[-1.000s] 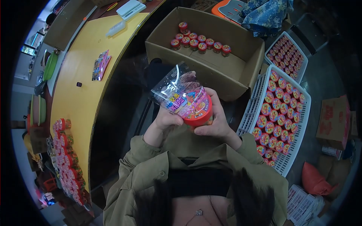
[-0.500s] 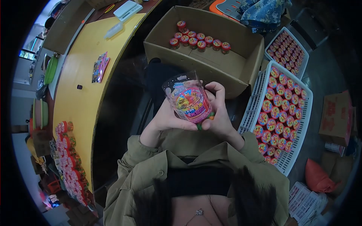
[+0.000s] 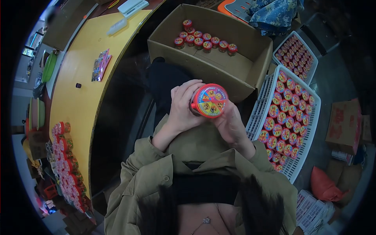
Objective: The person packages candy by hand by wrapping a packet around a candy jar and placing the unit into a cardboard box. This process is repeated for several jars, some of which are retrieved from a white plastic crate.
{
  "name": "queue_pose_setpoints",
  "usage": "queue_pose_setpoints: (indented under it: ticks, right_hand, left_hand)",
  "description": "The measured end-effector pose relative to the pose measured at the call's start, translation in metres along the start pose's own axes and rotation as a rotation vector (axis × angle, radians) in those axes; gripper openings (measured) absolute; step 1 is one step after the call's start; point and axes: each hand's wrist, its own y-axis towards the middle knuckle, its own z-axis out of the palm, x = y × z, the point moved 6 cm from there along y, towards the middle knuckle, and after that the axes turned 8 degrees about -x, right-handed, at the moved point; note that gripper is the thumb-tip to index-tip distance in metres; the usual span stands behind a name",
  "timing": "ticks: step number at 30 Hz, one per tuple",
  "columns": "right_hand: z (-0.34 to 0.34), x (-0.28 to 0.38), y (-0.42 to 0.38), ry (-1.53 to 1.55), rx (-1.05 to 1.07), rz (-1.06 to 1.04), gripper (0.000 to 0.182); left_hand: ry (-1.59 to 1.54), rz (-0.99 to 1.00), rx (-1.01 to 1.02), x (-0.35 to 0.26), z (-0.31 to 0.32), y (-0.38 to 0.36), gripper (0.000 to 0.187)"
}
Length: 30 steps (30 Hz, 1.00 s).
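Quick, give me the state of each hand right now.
Left hand: closed around the red-lidded jar, from its left side.
Right hand: against the jar's lower right; how firmly it grips cannot be told.

We cannot see most of the jar (image 3: 194, 109) behind its lid (image 3: 212, 100); the far orange-edged object (image 3: 234, 10) is cut off.

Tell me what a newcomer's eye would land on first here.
Probably the round, red-lidded jar, facing the camera lid-first, in the left hand with the right hand beside it. Next, the nearer white plastic crate of similar jars at the right, then the open brown cardboard box ahead, holding a small cluster.
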Motion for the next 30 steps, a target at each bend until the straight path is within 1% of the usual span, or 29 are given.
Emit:
queue_pose_setpoints:
  ticks: [1,2,4,9,11,12,14,16,17,18,20,21,23,24,25,27,29,30]
  right_hand:
    - [0.0,-0.001,0.001,0.003,-0.027,0.038,0.07]
    - [0.0,0.001,0.002,0.002,-0.034,0.034,0.07]
    - [0.0,-0.001,0.002,0.004,-0.043,0.115,0.062]
    - [-0.007,-0.003,-0.001,0.01,-0.105,0.098,0.058]
    - [-0.012,0.001,-0.009,0.028,-0.111,0.061,0.056]
    - [-0.014,0.003,-0.013,0.032,-0.129,0.019,0.055]
    - [-0.021,0.004,-0.025,0.052,-0.176,0.01,0.057]
    - [-0.031,0.0,-0.035,0.09,-0.225,-0.045,0.059]
    - [-0.036,-0.002,-0.041,0.118,-0.243,-0.074,0.061]
    - [-0.039,0.001,-0.049,0.16,-0.217,-0.087,0.061]
    - [-0.065,0.004,-0.071,0.19,-0.277,-0.14,0.06]
    - [-0.08,0.008,-0.083,0.213,-0.296,-0.178,0.059]
    - [-0.128,0.029,-0.127,0.241,-0.364,-0.256,0.06]
    - [-0.161,0.039,-0.157,0.234,-0.474,-0.31,0.061]
    - [-0.187,0.053,-0.185,0.16,-0.537,-0.333,0.062]
    - [-0.266,0.058,-0.247,-0.034,-0.866,-0.329,0.06]
    - [-0.314,0.052,-0.288,-0.126,-0.977,-0.117,0.056]
    - [-0.333,0.045,-0.296,-0.129,-0.97,-0.114,0.056]
  left_hand:
    - [-0.005,0.002,0.003,0.002,0.001,-0.001,0.071]
    - [-0.039,0.004,-0.01,0.002,0.002,-0.002,0.071]
    - [-0.089,0.006,-0.019,0.002,0.005,-0.004,0.07]
    - [-0.16,-0.026,0.004,0.005,0.014,-0.008,0.068]
    - [-0.243,-0.077,0.06,0.003,0.024,-0.012,0.068]
    - [-0.33,-0.158,0.136,0.008,0.031,-0.018,0.067]
    - [-0.436,-0.27,0.212,0.015,0.044,-0.032,0.069]
    - [-0.527,-0.391,0.349,0.025,0.062,-0.047,0.073]
    - [-0.573,-0.468,0.439,0.029,0.07,-0.053,0.089]
    - [-0.603,-0.467,0.485,0.014,0.076,-0.049,0.089]
    - [-0.492,-0.059,0.468,-0.029,0.066,-0.025,0.104]
    - [-0.381,0.02,0.522,-0.024,0.063,-0.024,0.114]
    - [-0.227,0.094,0.446,-0.014,0.039,-0.006,0.109]
    - [-0.156,0.065,0.363,0.007,0.023,0.005,0.106]
    - [-0.083,0.035,0.279,0.036,0.003,0.014,0.103]
    - [0.095,-0.148,0.021,0.108,-0.05,0.032,0.089]
    - [0.59,0.084,-0.219,0.175,-0.115,0.053,0.074]
    - [0.596,0.08,-0.223,0.206,-0.138,0.056,0.074]
